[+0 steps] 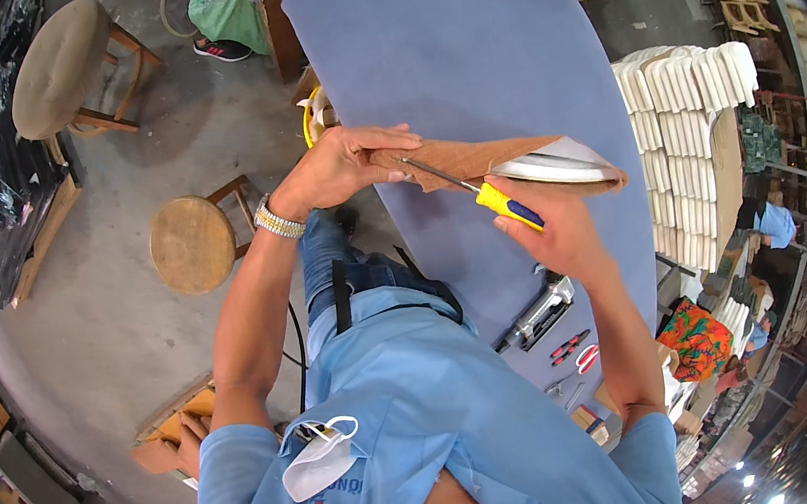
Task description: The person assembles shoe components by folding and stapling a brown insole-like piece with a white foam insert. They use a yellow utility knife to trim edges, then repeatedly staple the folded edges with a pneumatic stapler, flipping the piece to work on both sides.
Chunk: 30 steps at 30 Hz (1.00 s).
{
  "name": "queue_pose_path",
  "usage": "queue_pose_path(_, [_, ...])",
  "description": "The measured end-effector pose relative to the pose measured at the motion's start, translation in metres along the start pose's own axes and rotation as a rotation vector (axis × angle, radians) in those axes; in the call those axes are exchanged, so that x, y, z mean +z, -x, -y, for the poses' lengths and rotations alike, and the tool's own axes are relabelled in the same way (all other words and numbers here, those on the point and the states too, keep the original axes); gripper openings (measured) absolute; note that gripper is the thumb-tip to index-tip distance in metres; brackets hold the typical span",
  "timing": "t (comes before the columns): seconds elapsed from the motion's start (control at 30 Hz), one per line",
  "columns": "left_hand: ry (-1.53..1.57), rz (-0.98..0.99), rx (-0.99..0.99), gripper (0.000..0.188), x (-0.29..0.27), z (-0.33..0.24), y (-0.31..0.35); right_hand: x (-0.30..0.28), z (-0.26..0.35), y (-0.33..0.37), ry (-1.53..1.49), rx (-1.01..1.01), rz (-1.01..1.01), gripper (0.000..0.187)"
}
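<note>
A brown fabric-covered piece (472, 156), with white material showing at its right end, is tilted over the edge of a blue-grey table (457, 34). Its left end is gripped by my left hand (347, 163), fingers along the top and thumb side hidden. My right hand (560, 233) is closed around the yellow-and-blue handle of a screwdriver (507, 206). The shaft points left across the brown fabric, and its tip meets or hovers over it close to my left fingers; which of the two I cannot tell.
A staple gun (540, 314), red-and-black pliers (569, 347) and red-handled scissors (588, 358) lie on the table near my right forearm. White pads (685, 162) are stacked beyond its right edge. To my left stand a round wooden stool (191, 245) and a padded stool (61, 67).
</note>
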<state>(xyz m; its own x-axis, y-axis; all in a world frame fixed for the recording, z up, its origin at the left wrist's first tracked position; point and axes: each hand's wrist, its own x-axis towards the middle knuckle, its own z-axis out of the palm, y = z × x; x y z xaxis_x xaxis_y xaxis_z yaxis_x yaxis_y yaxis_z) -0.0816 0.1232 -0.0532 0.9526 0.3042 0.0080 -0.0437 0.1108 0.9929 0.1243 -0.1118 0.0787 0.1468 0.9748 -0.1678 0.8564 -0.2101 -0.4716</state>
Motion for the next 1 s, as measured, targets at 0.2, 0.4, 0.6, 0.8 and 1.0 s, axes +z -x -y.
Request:
queue_pose_path(0.2, [-0.028, -0.030, -0.026, 0.046, 0.003, -0.007, 0.000, 0.002, -0.016, -0.010, -0.250, 0.094, 0.049, 0.048])
queue_pose_path(0.4, [-0.014, -0.045, -0.001, 0.043, -0.002, -0.001, -0.007, 0.005, -0.023, -0.019, -0.221, 0.042, 0.028, 0.048])
queue_pose_path(0.6, [0.023, -0.068, -0.035, 0.041, -0.003, 0.001, -0.007, -0.004, 0.000, -0.022, -0.292, 0.122, 0.047, 0.046])
queue_pose_path(0.8, [0.097, -0.059, -0.058, 0.042, -0.005, 0.003, -0.013, 0.059, -0.010, 0.001, -0.409, 0.161, -0.151, 0.044])
queue_pose_path(1.0, [0.096, -0.040, -0.042, 0.043, -0.007, 0.003, -0.010, 0.051, 0.008, 0.009, -0.339, 0.124, -0.147, 0.042])
